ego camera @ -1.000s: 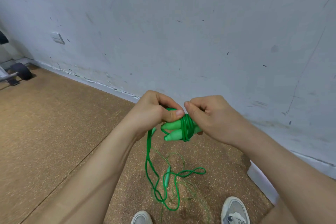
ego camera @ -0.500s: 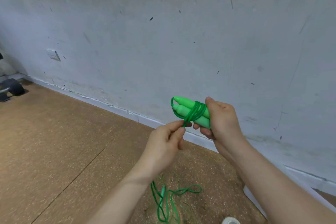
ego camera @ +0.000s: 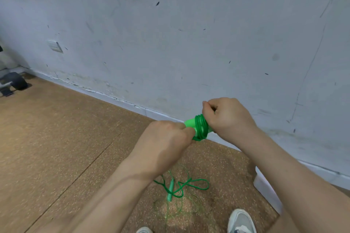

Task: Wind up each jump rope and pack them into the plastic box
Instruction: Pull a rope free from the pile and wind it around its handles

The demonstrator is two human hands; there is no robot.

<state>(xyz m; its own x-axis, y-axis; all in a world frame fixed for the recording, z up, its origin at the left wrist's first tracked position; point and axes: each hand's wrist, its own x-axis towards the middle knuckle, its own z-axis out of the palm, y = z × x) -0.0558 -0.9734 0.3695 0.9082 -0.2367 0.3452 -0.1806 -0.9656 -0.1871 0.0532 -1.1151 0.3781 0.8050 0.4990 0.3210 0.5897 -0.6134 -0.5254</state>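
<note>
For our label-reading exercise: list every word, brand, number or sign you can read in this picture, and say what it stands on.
No text can be read.
The green jump rope gripped by the left hand and right hand: plain.
Wall plate: blank.
White plastic box: no label visible.
Shoe: too blurred to tell.
Wall: scuffs only, no writing.

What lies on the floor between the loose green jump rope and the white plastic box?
Nothing: in the head view, only bare cork floor separates the loose jump rope from the plastic box.
</note>
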